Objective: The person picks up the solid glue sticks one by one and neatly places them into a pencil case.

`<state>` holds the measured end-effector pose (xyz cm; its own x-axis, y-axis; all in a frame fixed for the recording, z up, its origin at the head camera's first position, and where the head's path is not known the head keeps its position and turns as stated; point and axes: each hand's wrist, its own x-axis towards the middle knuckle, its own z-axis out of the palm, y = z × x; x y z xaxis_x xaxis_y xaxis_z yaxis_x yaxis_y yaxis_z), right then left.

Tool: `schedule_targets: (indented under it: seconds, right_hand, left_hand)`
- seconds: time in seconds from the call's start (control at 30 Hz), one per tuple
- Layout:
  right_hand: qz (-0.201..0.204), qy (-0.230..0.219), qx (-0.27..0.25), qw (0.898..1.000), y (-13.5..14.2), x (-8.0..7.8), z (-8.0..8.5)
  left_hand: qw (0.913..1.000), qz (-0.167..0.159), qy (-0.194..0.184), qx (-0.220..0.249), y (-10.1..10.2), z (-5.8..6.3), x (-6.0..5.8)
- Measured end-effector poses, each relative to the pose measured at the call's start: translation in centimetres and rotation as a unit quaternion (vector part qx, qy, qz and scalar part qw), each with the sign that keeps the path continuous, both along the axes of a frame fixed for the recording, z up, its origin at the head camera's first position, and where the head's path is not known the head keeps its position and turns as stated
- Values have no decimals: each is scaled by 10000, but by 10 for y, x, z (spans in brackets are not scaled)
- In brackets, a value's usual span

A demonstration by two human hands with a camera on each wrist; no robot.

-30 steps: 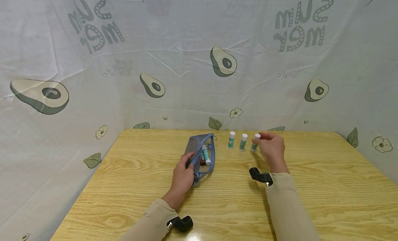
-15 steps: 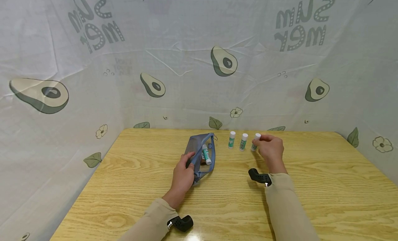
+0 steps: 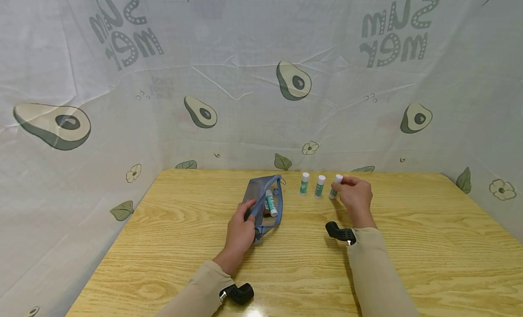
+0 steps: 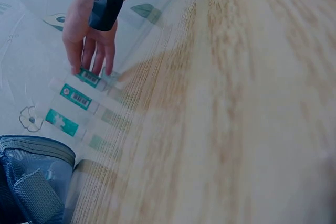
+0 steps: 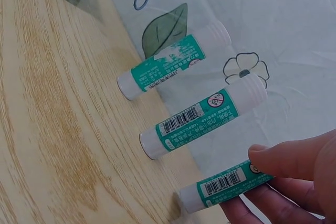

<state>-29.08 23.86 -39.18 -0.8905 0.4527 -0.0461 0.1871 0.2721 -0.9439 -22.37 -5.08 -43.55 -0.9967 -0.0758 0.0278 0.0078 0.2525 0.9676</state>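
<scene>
As fingers (image 5: 286, 157) pinch, one glue stick (image 5: 223, 184) stands upright.

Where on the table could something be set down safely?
Bare room: the table left of the mesh pouch, right of the right sleeve, and between it and the left sleeve. Crowded: the row from pouch through three white-capped sticks to the right hand.

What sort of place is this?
Perhaps a makeshift filming corner: a wood-grain table, an avocado-print sheet hung behind and beside it, and a black device on each of the person's wrists.
</scene>
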Motion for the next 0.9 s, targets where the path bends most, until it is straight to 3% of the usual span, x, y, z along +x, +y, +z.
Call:
schedule_targets:
  seconds: [0.9]
  right_hand:
    - [-134, 252, -234, 9993, -1, 2, 11]
  left_hand:
    - [10000, -59, -40, 51, -2, -2, -1]
